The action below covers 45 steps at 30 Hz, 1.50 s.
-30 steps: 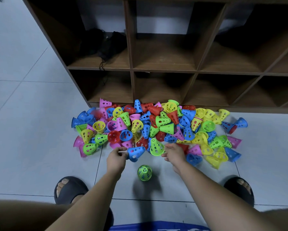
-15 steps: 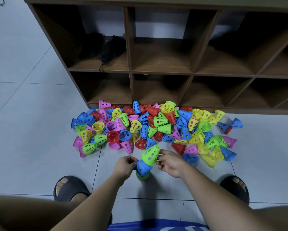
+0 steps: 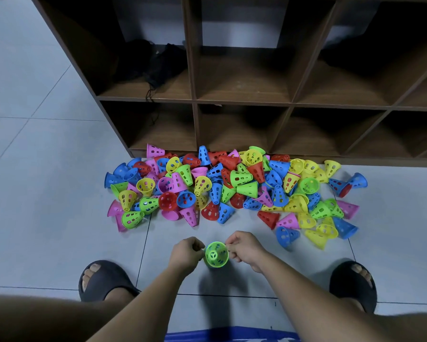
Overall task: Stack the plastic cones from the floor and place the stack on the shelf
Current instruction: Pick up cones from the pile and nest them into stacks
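Low at 6 o'clock, btwn your sandals (image 3: pixel 104 280), you've got the green cone (image 3: pixel 217 254) in both hands: left hand (image 3: pixel 186 255) curled, pinching its rim at 9 o'clock, right hand (image 3: pixel 244 250) pinching at 3 o'clock. Other cones (image 3: pixel 232 191) lie piled at 12 o'clock on the floor (image 3: pixel 47 218), against the shelf (image 3: pixel 192 70) base.

The green cone (image 3: pixel 217 254) in front is bright lime, dotted with holes. The pile of cones (image 3: pixel 232 191) mixes blue, red, pink, yellow and green, all perforated. The shelf (image 3: pixel 242 102) is dark brown wood grain, the floor tiles (image 3: pixel 47 193) pale grey, the slippers (image 3: pixel 104 280) black.
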Each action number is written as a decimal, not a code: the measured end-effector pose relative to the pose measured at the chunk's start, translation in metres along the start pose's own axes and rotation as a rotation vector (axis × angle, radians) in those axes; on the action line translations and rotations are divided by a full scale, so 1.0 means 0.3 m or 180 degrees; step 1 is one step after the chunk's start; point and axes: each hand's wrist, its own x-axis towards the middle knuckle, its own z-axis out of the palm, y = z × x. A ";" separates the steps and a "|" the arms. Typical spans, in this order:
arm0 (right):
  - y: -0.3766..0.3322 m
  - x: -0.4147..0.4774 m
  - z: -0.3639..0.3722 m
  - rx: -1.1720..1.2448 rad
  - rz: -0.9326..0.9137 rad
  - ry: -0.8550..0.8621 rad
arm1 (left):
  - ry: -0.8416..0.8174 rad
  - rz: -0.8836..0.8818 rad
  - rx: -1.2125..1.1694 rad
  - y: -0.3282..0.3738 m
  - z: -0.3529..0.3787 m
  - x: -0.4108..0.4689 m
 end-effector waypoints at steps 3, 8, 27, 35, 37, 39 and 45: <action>0.001 0.023 -0.002 -0.0132 -0.0003 0.0015 | 0.0004 -0.0060 -0.0089 -0.020 0.003 0.027; -0.006 0.096 -0.020 -0.0236 0.0004 0.0225 | 0.0159 -0.0177 -0.0289 -0.031 -0.012 0.106; -0.099 0.356 -0.087 -0.1835 -0.0768 0.0287 | 0.0178 0.0205 0.0445 -0.015 -0.119 0.378; -0.049 0.352 -0.064 -0.1849 -0.0647 0.0248 | 0.0151 0.0041 0.0524 -0.061 -0.083 0.362; -0.044 0.344 -0.061 -0.1844 -0.0619 0.0256 | 0.0193 -0.0002 0.0472 -0.069 -0.079 0.344; -0.038 0.335 -0.061 -0.1804 -0.0616 0.0335 | 0.0269 -0.0018 0.0332 -0.061 -0.082 0.317; -0.057 0.264 -0.075 -0.1161 -0.0776 0.0870 | 0.0507 -0.0021 -0.0254 -0.019 -0.104 0.246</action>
